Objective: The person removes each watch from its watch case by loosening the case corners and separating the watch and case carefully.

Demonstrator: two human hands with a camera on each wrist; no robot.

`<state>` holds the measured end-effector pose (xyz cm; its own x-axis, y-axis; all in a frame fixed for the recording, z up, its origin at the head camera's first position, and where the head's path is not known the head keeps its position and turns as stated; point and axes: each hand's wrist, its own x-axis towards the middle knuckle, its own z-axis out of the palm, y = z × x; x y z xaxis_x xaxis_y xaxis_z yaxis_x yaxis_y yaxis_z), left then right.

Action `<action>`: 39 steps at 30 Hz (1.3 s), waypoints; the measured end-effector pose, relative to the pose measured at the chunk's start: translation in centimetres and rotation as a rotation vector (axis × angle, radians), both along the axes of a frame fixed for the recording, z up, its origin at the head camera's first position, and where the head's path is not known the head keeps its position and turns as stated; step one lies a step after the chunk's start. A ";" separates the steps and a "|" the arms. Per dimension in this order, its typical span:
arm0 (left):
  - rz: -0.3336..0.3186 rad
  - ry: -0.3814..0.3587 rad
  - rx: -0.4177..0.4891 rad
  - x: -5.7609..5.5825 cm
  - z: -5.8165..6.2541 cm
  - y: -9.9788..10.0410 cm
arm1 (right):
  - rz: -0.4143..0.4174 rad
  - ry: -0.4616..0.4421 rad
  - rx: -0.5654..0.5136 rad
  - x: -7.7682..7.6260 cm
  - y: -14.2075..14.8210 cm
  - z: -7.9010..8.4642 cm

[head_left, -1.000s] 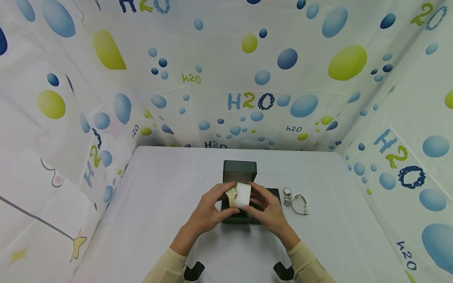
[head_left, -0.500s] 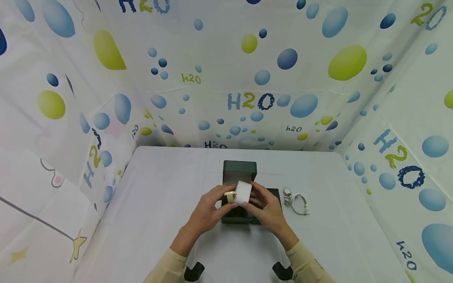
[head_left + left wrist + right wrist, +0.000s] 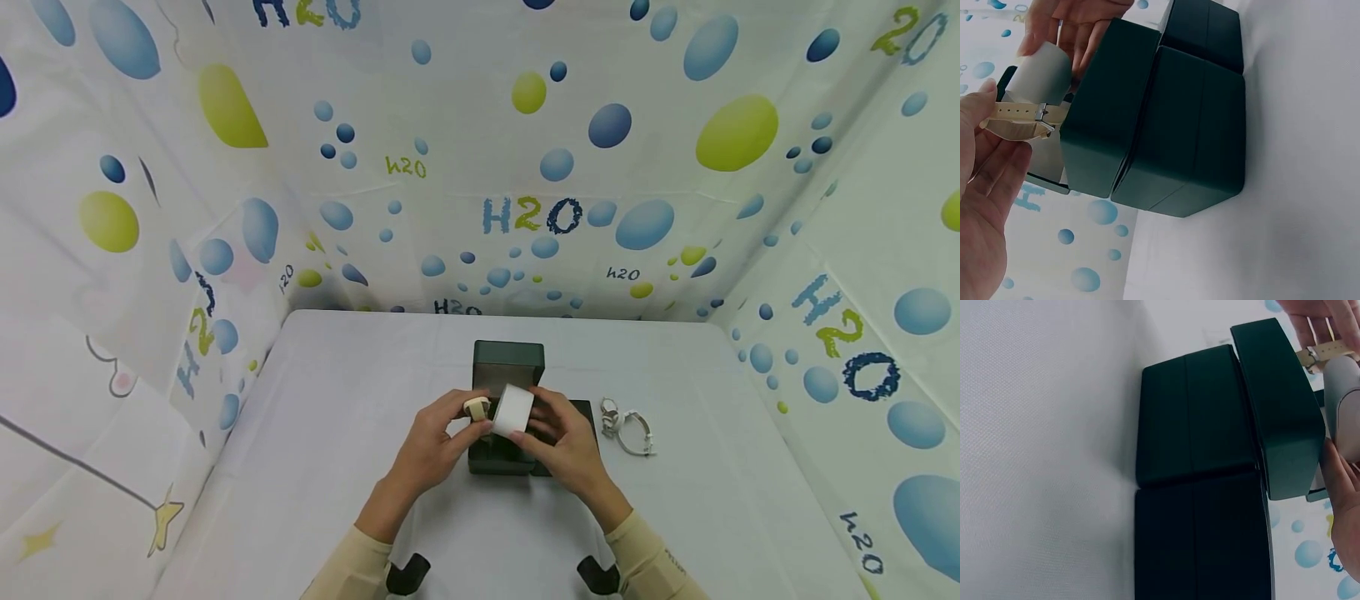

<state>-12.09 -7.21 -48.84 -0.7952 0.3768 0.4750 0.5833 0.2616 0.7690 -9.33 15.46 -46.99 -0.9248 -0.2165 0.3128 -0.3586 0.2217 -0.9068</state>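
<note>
My left hand [image 3: 431, 442] pinches a wristwatch [image 3: 477, 408] with a cream strap between thumb and fingers. In the left wrist view the strap [image 3: 1016, 112] shows its holes and a silver buckle [image 3: 1041, 112]. My right hand [image 3: 570, 442] grips a white watch cushion [image 3: 513, 410] between thumb and fingers, tilted, just right of the watch. A narrow gap parts watch and cushion in the head view. Both hands are over a dark green watch box [image 3: 508, 353] with its lid raised. The hands and cushion hide part of the box's inside.
A second dark green box [image 3: 1204, 544] stands against the right side of the open one. Right of it, a metal-banded watch [image 3: 609, 415] and a silver bracelet-like watch [image 3: 636, 433] lie on the white tablecloth [image 3: 337, 400]. Printed curtains [image 3: 480, 167] surround the table.
The watch has turned and moved left, away from the white cushion, with my left hand. The cushion has tilted in my right hand, which stays nearly in place.
</note>
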 end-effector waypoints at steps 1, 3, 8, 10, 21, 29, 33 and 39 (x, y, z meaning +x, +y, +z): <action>0.003 -0.004 0.004 0.0 0.1 -0.1 | 0.002 0.005 0.003 0.0 0.0 0.0; 0.015 -0.014 0.005 0.0 0.2 -0.2 | 0.003 0.004 0.008 0.0 -0.1 0.0; 0.037 -0.003 -0.006 0.1 0.3 -0.4 | 0.001 0.005 0.031 0.1 -0.2 0.1; 0.045 0.006 -0.010 0.0 0.4 -0.5 | -0.003 0.024 0.059 0.1 -0.2 0.1; 0.049 0.026 -0.003 0.0 0.5 -1.0 | -0.044 0.131 0.221 -0.8 0.4 -3.0; 0.053 0.043 -0.012 -0.1 0.3 -1.1 | -0.094 0.209 0.352 -1.0 0.7 -3.7; 0.053 0.048 -0.013 -0.2 0.3 -1.0 | -0.106 0.213 0.377 -1.1 0.8 -3.8; 0.055 0.039 -0.014 -0.1 0.2 -1.0 | -0.085 0.223 0.411 -1.1 1.0 -4.2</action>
<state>-12.24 -8.22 -48.68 -0.7958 0.3396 0.5014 0.5974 0.3050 0.7416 -10.45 16.45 -51.20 -0.8647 -0.2905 0.4097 -0.4995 0.5829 -0.6408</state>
